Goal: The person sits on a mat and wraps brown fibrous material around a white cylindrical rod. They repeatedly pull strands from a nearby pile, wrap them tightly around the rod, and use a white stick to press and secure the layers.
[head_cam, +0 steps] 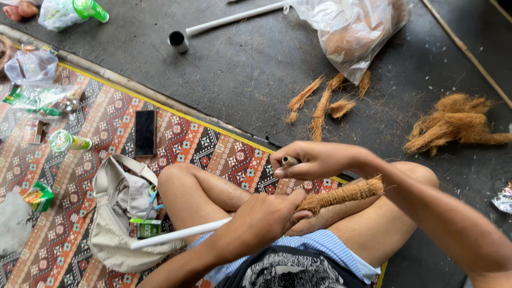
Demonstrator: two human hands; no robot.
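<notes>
The person sits cross-legged on a patterned mat (pixel 69 176) at the edge of a dark floor (pixel 240 80), with a white pipe (pixel 176 233) laid across the lap. The far end of this pipe carries a tight coir wrap (pixel 344 194), a brown fibrous sleeve that slants up toward the right knee.

The left hand (pixel 264 216) is closed around the pipe just where the wrap begins, steadying it. The right hand (pixel 312 160) is curled shut above the wrap, and its fingers pinch a small tan stub (pixel 289 160) whose nature is too small to tell; it does not touch the wrap.

Judged from this, the step in hand is the winding or binding of coir onto the pipe, partway along. The next move would seem to call for a firm left grip while the right hand brings its piece down to the wrap's end.

Loose coir strands (pixel 320 104) and a larger coir clump (pixel 453 125) lie on the floor, well apart from the hands, beside a plastic bag (pixel 349 32). A second white pipe (pixel 229 20), a black phone (pixel 145 132) and a beige cloth bag (pixel 117 213) also lie around.
</notes>
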